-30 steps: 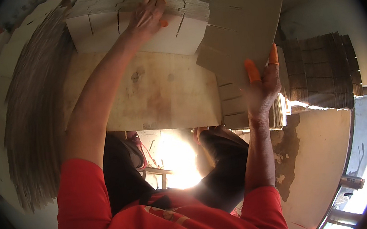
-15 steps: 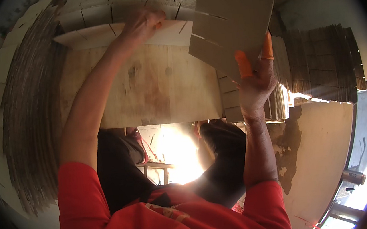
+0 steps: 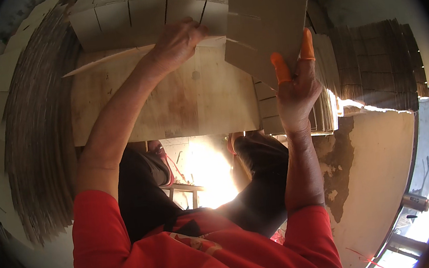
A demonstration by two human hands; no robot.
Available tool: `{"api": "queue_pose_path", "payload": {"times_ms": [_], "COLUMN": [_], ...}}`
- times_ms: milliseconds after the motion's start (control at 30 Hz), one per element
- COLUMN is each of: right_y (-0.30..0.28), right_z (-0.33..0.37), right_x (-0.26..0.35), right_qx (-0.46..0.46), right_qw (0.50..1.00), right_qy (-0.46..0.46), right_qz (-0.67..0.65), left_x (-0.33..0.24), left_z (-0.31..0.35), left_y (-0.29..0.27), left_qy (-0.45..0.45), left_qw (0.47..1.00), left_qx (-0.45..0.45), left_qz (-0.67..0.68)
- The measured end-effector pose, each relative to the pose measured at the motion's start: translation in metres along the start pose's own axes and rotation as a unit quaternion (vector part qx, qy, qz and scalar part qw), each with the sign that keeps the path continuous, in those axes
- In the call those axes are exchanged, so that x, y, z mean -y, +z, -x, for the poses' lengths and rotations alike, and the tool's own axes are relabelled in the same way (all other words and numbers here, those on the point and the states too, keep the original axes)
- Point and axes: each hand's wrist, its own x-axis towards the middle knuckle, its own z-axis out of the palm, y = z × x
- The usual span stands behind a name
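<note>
**Two hands on flat cardboard blanks at a worktable**

The left hand [image 3: 176,44] is curled shut over the edge of a thin cardboard sheet [image 3: 112,58] lying across the wooden table [image 3: 169,104], fingers folded over its far side. The right hand [image 3: 296,91], with orange rubber finger cots [image 3: 281,68] on two fingers, presses half-open against a large brown cardboard blank [image 3: 270,18] tilted up at the table's right end; whether it pinches it I cannot tell. Slotted blanks [image 3: 134,14] lie beyond the left hand. A fanned cardboard stack [image 3: 37,137] curves along the left, and another stack [image 3: 374,65] stands right of the raised blank. Both blanks are flat, plain, and slit along their edges.
</note>
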Motion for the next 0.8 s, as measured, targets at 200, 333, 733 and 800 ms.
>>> {"api": "queue_pose_path", "payload": {"times_ms": [200,333,733,800], "right_y": [-0.006,-0.007,-0.001,0.002], "right_z": [0.002,0.005,0.011,0.014], "right_x": [0.0,-0.014,-0.013,-0.015], "right_qx": [0.0,-0.023,0.009,0.029], "right_qw": [1.0,0.999,1.0,1.0], "right_qy": [0.013,-0.037,-0.02,-0.004], "right_qz": [-0.009,0.004,-0.012,-0.011], "left_x": [-0.009,-0.017,-0.034,-0.043], "left_z": [0.003,0.001,-0.004,-0.004], "left_y": [0.0,0.001,-0.009,-0.01], "left_qy": [0.013,0.018,0.029,0.028], "left_qw": [1.0,1.0,0.998,0.997], "left_qx": [0.009,0.006,-0.008,-0.019], "left_qz": [-0.007,0.006,0.048,0.071]}}
